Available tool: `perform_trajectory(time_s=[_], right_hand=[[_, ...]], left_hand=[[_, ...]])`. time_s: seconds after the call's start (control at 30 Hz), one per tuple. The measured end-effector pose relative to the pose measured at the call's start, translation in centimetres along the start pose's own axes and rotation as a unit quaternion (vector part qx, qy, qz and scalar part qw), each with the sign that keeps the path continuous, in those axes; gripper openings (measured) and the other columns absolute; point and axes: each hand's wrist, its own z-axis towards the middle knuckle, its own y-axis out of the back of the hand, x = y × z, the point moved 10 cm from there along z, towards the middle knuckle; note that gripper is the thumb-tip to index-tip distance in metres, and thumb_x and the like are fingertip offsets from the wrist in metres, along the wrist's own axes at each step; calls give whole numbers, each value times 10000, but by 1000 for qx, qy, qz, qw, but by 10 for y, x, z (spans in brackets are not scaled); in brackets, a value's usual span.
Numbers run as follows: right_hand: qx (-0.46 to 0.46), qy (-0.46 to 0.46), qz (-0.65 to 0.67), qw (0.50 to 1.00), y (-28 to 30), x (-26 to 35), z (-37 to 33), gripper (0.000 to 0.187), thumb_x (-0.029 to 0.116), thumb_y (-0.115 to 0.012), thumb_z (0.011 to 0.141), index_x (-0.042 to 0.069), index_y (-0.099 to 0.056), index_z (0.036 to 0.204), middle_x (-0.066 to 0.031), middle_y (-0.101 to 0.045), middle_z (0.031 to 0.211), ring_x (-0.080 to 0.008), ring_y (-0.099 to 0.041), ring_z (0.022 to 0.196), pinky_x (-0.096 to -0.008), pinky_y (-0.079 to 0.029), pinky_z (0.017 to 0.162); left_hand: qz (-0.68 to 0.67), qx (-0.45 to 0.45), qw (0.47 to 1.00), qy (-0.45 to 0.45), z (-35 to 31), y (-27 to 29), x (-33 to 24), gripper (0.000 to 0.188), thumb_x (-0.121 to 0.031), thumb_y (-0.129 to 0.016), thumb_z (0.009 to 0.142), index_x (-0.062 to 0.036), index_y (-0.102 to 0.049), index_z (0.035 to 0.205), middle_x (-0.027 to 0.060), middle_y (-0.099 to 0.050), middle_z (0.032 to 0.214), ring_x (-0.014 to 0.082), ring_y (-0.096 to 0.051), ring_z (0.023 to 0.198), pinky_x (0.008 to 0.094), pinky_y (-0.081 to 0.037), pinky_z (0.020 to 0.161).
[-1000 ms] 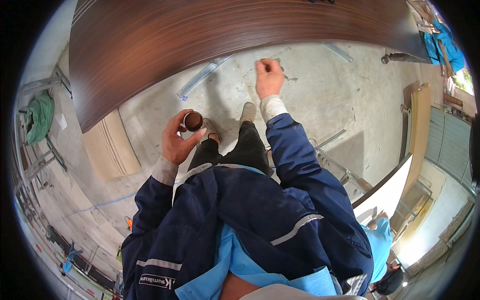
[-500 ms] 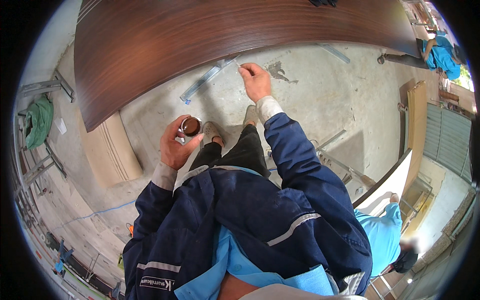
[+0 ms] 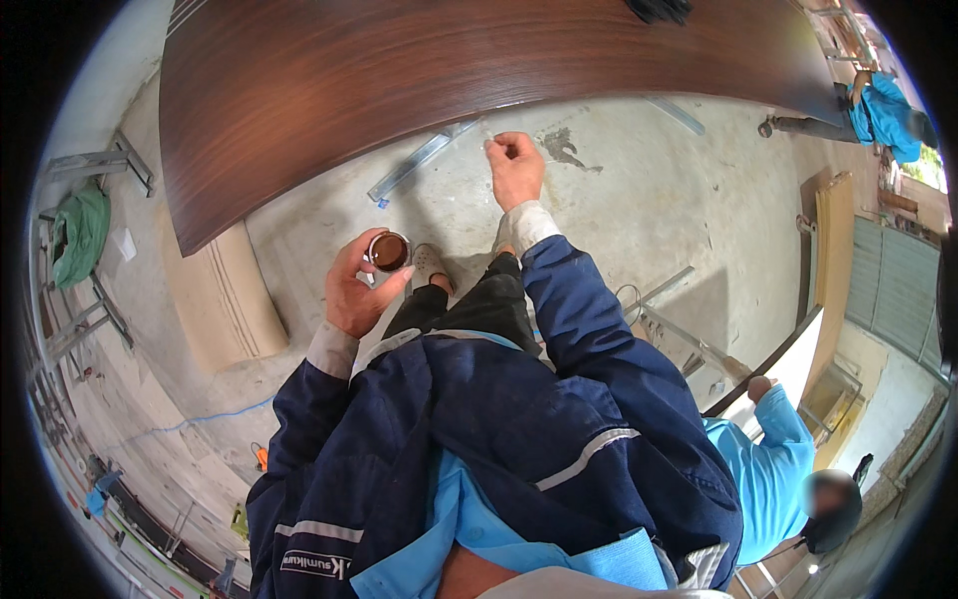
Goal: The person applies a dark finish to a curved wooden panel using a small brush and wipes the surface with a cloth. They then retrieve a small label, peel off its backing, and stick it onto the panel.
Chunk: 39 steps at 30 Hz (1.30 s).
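Observation:
My left hand [image 3: 351, 292] is wrapped round a small round jar [image 3: 389, 252], held upright with dark brown liquid inside. In front of me stretches a large dark brown wood-grain panel [image 3: 399, 110]. Close to its near edge, my right hand [image 3: 517, 172] pinches a thin, pale, stick-like thing [image 3: 487, 130]; its kind is too small to tell. The tip of that thing points at the panel's edge, though whether it touches cannot be made out. A black item [image 3: 661, 10], perhaps a glove, lies on the panel's far side.
Metal supports [image 3: 424, 160] show beneath the panel. Folded cardboard [image 3: 225, 299] lies on the concrete floor at left, near a green bag [image 3: 82, 235]. A person in light blue [image 3: 763, 479] works beside a white board at right; another person [image 3: 883, 115] is at the far right.
My right hand has shifted slightly right and down in the picture, still pinching the thin thing. The jar sits slightly farther right. The nearby person's arm at right has moved.

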Motion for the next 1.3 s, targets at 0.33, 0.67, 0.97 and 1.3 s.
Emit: perform_trajectory(time_s=[0.33,0.67,0.97,1.3], right_hand=[[33,45,-28,998,-21,26,-20,163,154,-761,871,1,-722,914,-87,-690,796,-165,-634,718,-324,-531,710],[-9,73,-76,994,-20,28,-22,161,163,-731,894,28,-727,982,-140,-723,879,-258,-694,821,-359,-548,794],[-130,2,-55,990,93,-11,56,210,174,-753,884,7,-749,1012,-119,-762,909,-186,-691,824,-340,-550,784],[-198,54,-58,977,151,10,87,167,147,-725,886,0,-736,964,-130,-750,889,-222,-689,805,-353,-548,766]], left_hand=[[49,11,999,-7,-1,11,1,589,-192,-854,790,-65,-635,1322,76,-732,1189,164,-693,1024,293,-516,828],[31,8,999,9,-10,23,23,593,-216,-875,765,-87,-644,1295,88,-716,1186,199,-677,1016,311,-522,797],[-6,21,1000,19,2,7,17,583,-214,-875,778,-89,-647,1299,63,-712,1190,166,-660,1001,292,-500,804],[-59,37,996,62,30,-29,1,605,-247,-882,783,-97,-646,1319,71,-709,1197,178,-667,1037,303,-512,849]])
